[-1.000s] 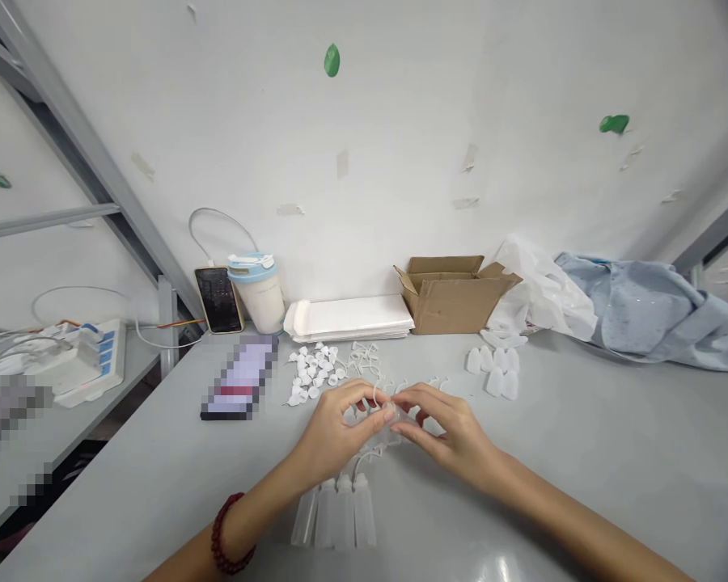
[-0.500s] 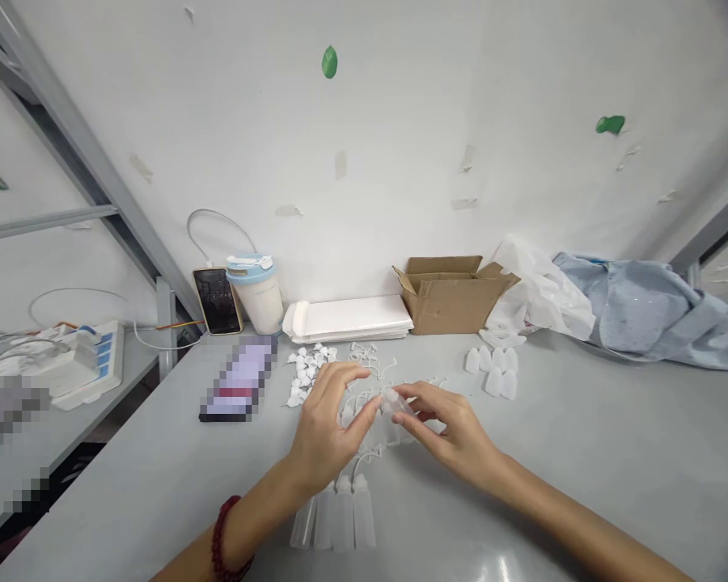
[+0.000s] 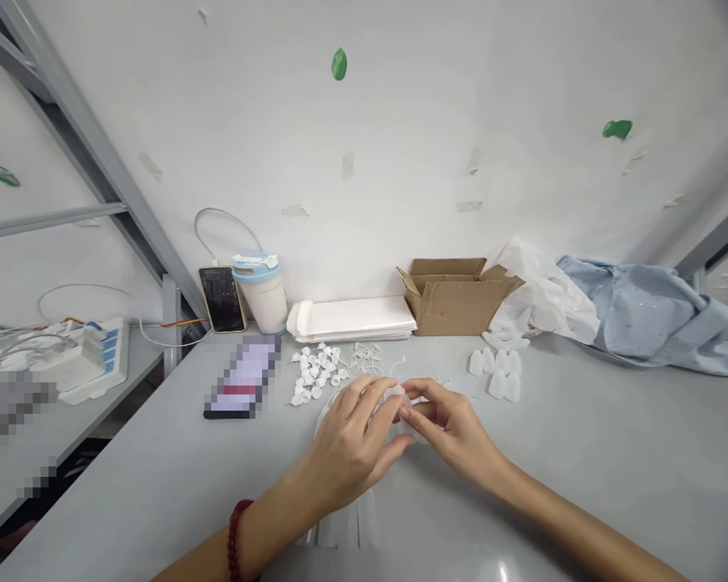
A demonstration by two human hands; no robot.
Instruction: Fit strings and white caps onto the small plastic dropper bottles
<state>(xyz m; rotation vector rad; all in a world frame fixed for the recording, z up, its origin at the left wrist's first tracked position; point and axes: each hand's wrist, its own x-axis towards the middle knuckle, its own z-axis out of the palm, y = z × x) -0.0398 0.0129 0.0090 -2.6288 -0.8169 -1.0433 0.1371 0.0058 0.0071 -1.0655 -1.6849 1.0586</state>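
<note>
My right hand (image 3: 452, 420) is closed round a small translucent plastic bottle (image 3: 407, 399), mostly hidden by fingers. My left hand (image 3: 361, 432) reaches over the bottle's top, its fingertips at the white neck and its thumb apart below. Beneath my left wrist lie several clear bottles (image 3: 345, 525) side by side, their upper ends covered. Small white caps (image 3: 315, 373) form a loose group behind my left hand. Thin curved white pieces (image 3: 366, 357) lie to the right of them. Several flat white rounded pieces (image 3: 496, 383) rest beyond my right hand.
Along the wall stand a phone (image 3: 223, 299), a lidded cup (image 3: 264, 299), a stack of white envelopes (image 3: 357, 317) and an open cardboard box (image 3: 461, 307). A plastic bag (image 3: 539, 295) and blue cloth (image 3: 649, 315) are at right. A power strip (image 3: 106, 364) lies left.
My left hand has moved right and its fingers now cover the bottle's top; its thumb has come away from the neck. My right hand still holds the bottle.
</note>
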